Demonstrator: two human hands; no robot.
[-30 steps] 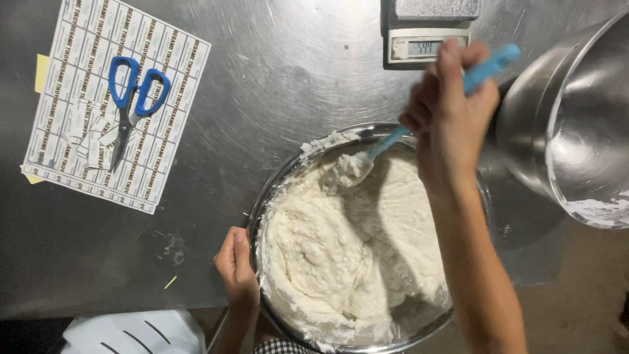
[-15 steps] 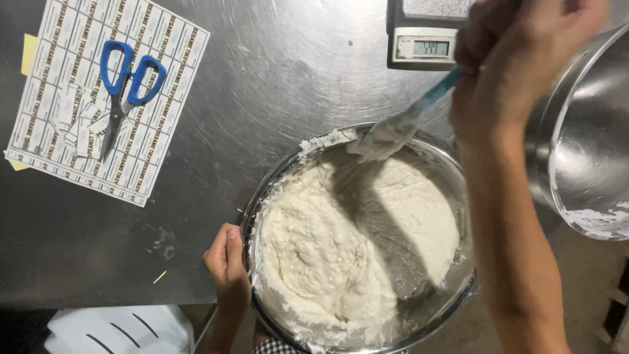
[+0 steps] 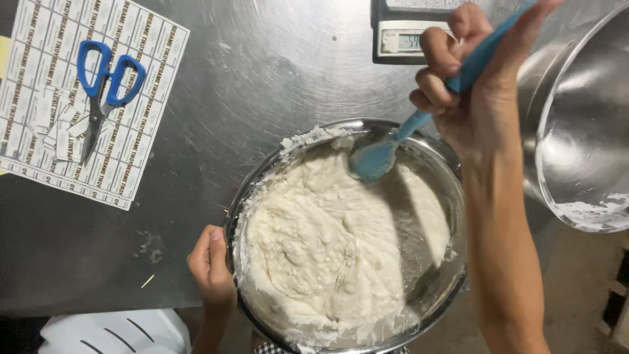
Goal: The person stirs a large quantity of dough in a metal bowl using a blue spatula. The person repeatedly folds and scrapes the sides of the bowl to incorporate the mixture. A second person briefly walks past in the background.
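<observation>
A steel mixing bowl (image 3: 440, 145) sits at the near edge of a steel table, filled with thick white batter (image 3: 327, 242). My left hand (image 3: 211, 267) grips the bowl's left rim. My right hand (image 3: 481, 85) is above the bowl's far right side, closed on the handle of a blue spatula (image 3: 386, 147). The spatula blade is scraped mostly clean and rests at the far inner wall of the bowl, by the batter's edge.
A large steel pot (image 3: 583, 131) with white residue stands at the right. A digital scale (image 3: 406, 33) sits at the back. Blue-handled scissors (image 3: 101, 85) lie on a printed label sheet (image 3: 131, 164) at the far left.
My right hand rose toward the far side, then drew back; the spatula, earlier loaded with batter, is now nearly clean at the bowl's far wall. My left hand stays on the rim.
</observation>
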